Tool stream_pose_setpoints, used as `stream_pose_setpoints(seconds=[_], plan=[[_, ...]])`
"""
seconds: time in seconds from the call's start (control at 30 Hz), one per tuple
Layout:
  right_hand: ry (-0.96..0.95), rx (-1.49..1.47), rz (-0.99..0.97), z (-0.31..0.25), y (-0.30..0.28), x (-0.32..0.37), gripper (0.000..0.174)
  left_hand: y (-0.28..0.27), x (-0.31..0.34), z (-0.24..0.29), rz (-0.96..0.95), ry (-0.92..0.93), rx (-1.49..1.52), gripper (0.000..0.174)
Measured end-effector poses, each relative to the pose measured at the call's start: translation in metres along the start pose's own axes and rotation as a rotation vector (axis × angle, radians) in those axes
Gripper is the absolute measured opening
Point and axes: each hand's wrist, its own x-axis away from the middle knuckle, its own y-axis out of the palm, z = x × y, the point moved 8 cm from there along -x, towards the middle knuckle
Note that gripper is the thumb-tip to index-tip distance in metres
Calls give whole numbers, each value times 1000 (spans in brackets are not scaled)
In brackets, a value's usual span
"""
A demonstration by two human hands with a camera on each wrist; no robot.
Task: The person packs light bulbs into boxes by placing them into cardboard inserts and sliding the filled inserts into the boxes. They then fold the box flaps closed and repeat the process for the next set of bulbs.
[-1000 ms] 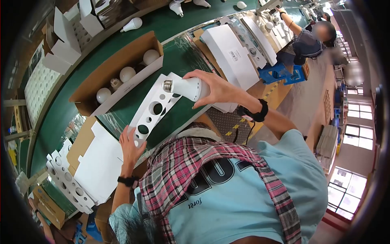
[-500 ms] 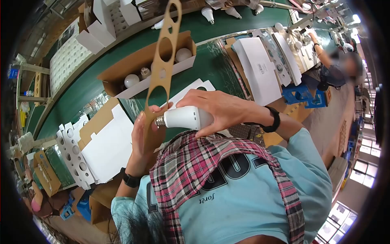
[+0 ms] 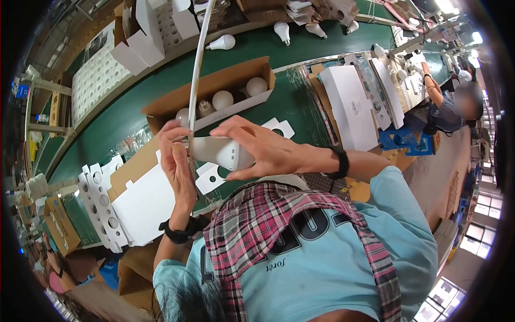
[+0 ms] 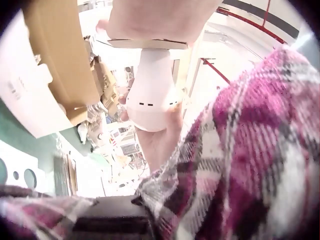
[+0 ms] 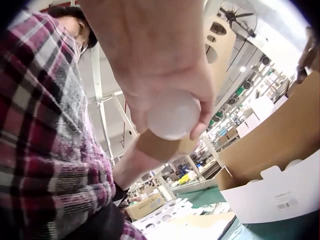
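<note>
My right hand (image 3: pixel 268 150) grips an LED light bulb (image 3: pixel 217 153) by its rounded dome, fingers and thumb spread round it. The bulb lies sideways, and its narrow end meets a cardboard strip with round holes (image 3: pixel 197 70), seen edge-on in the head view. My left hand (image 3: pixel 177 166) holds that strip upright near its lower end, fingers on the far side from the bulb. The screw cap is hidden behind the strip. In the left wrist view the bulb's white neck (image 4: pixel 154 70) runs up to the strip's edge (image 4: pixel 147 44).
A long open carton (image 3: pixel 209 83) with several bulbs stands behind my hands. Another white holed strip (image 3: pixel 209 181) lies on the green table beneath them. Flat cartons are stacked at left (image 3: pixel 145 201) and right (image 3: pixel 348 104). Loose bulbs (image 3: pixel 222 43) lie along the back.
The left hand has raised the holed strip from the table and turned it edge-on. The right hand has brought the bulb left, its screw cap passing out of sight at the strip.
</note>
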Motion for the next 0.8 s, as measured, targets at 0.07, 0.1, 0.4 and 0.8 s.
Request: stream_pose_setpoints(seconds=[0.07, 0.1, 0.4, 0.8], plan=[[-109, 87, 41, -2, -3, -17, 72, 0, -8, 12, 4, -106, -4, 19], [-111, 99, -21, -1, -2, -26, 73, -6, -16, 12, 16, -104, -20, 18], [134, 271, -265, 153, -102, -167, 42, -116, -31, -30, 229, -48, -80, 35], [194, 939, -427, 406, -21, -254, 53, -152, -55, -66, 135, -205, -196, 43]])
